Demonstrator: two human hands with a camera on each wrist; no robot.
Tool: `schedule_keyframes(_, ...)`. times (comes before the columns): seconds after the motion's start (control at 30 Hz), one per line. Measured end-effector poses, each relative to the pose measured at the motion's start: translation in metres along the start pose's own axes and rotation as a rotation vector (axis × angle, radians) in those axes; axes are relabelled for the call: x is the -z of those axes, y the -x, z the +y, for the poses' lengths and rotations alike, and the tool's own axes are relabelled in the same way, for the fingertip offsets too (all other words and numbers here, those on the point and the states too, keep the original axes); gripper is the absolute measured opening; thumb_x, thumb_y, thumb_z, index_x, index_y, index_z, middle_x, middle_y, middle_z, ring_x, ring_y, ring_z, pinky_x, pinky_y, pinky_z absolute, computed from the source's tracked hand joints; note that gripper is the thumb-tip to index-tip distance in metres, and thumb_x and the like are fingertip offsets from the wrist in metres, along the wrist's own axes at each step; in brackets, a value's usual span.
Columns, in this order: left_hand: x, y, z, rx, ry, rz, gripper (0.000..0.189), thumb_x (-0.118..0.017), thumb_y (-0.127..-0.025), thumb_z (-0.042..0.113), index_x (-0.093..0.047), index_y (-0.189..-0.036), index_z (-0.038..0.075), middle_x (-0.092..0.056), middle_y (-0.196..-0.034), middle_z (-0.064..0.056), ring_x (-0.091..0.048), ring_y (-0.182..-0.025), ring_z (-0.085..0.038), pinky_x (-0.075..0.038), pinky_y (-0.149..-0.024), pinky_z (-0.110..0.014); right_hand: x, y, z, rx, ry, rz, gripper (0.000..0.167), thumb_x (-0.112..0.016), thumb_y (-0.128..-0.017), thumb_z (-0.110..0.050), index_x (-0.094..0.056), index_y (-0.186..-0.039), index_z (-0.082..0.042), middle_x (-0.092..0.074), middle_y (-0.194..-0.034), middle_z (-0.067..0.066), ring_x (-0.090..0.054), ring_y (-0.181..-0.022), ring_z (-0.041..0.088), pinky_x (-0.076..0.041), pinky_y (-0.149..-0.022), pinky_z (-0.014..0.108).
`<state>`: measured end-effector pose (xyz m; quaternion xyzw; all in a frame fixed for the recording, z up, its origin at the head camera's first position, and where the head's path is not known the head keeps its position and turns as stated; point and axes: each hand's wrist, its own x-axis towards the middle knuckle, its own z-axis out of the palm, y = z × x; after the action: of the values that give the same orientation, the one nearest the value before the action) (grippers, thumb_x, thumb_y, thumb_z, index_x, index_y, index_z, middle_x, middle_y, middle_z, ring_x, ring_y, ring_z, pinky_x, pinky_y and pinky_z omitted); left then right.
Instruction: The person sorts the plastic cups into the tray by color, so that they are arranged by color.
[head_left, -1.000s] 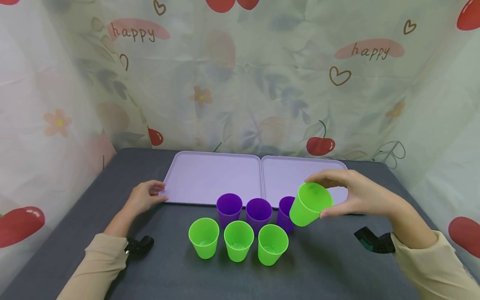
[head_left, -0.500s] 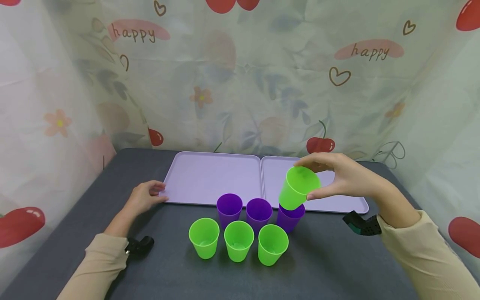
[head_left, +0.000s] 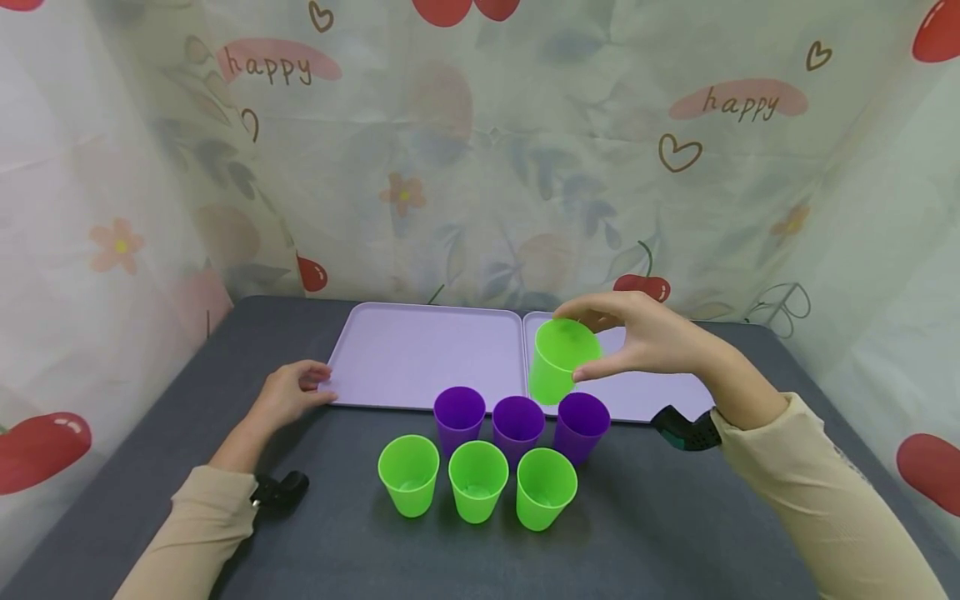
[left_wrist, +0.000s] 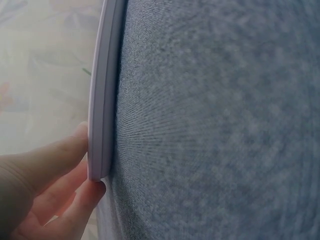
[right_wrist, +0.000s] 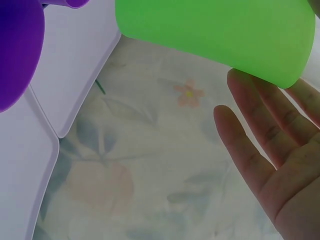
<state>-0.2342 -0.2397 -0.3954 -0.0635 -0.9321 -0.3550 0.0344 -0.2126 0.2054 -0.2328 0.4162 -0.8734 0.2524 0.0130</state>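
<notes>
In the head view my right hand point(head_left: 648, 337) holds a green cup point(head_left: 551, 371) by its rim, thumb on the near side and fingers on the far side. The cup is in the air, slightly tilted, over the left part of the right lilac tray point(head_left: 660, 400). From the right wrist, fingers point(right_wrist: 247, 110) show against the wall of this green cup point(right_wrist: 215, 37). My left hand point(head_left: 285, 398) grips the near left corner of the left lilac tray point(head_left: 427, 358); the left wrist view shows thumb and fingertips at the tray's corner point(left_wrist: 101, 100).
Three purple cups, left point(head_left: 459, 423), middle point(head_left: 517, 433) and right point(head_left: 582, 432), stand upright before the trays. Nearer stand three green cups, left point(head_left: 409, 490), middle point(head_left: 477, 493) and right point(head_left: 542, 504). A dark cloth point(head_left: 337, 533) covers the table; a printed curtain point(head_left: 487, 167) hangs behind.
My right hand has carried the green cup leftward and away from me, from beside the right purple cup to above the right tray. My left hand stays on the left tray's corner.
</notes>
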Motion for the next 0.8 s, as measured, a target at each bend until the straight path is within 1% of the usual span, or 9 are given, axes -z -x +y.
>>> schedule_keyframes(0.1, 0.0, 0.0, -0.001, -0.009, -0.001, 0.005, 0.04, -0.072, -0.079, 0.008, -0.058, -0.112, -0.01, -0.063, -0.11, -0.03, -0.063, -0.1, -0.041, -0.051, -0.083, -0.048, -0.003, -0.008, 0.0, 0.021, -0.034, -0.008, 0.056, -0.081, -0.071, -0.023, -0.059, -0.121, -0.01, -0.065, -0.114, 0.0, -0.06, -0.095, 0.007, -0.051, -0.091, 0.037)
schedule_keyframes(0.23, 0.0, 0.001, -0.001, -0.008, -0.002, 0.002, 0.04, -0.072, -0.079, 0.008, -0.058, -0.112, -0.01, -0.063, -0.11, -0.03, -0.062, -0.1, -0.042, -0.051, -0.083, -0.048, -0.007, -0.019, -0.001, 0.018, -0.078, -0.022, 0.055, -0.08, -0.072, -0.023, -0.059, -0.12, -0.01, -0.066, -0.11, -0.001, -0.063, -0.095, 0.009, -0.051, -0.092, 0.037)
schedule_keyframes(0.5, 0.0, 0.001, -0.001, 0.003, 0.0, -0.009, 0.041, -0.072, -0.079, 0.009, -0.058, -0.113, -0.01, -0.063, -0.111, -0.03, -0.062, -0.101, -0.042, -0.051, -0.083, -0.047, -0.016, -0.039, -0.005, -0.015, -0.096, -0.038, 0.055, -0.081, -0.072, -0.025, -0.059, -0.12, -0.011, -0.065, -0.111, 0.0, -0.062, -0.098, 0.013, -0.051, -0.092, 0.037)
schedule_keyframes(0.67, 0.0, 0.0, -0.001, 0.007, -0.002, -0.01, 0.041, -0.072, -0.08, 0.01, -0.058, -0.113, -0.009, -0.063, -0.112, -0.029, -0.062, -0.102, -0.042, -0.051, -0.083, -0.048, -0.025, -0.053, -0.006, -0.014, -0.108, -0.028, 0.055, -0.082, -0.07, -0.024, -0.06, -0.118, -0.01, -0.067, -0.108, 0.001, -0.063, -0.096, 0.014, -0.053, -0.089, 0.034)
schedule_keyframes(0.8, 0.0, 0.0, -0.001, 0.009, -0.002, -0.011, 0.041, -0.072, -0.08, 0.011, -0.058, -0.113, -0.009, -0.063, -0.112, -0.029, -0.062, -0.102, -0.041, -0.051, -0.084, -0.048, -0.032, -0.066, -0.005, -0.011, -0.108, -0.037, 0.054, -0.081, -0.07, -0.024, -0.061, -0.117, -0.008, -0.067, -0.106, 0.002, -0.064, -0.095, 0.014, -0.053, -0.088, 0.033)
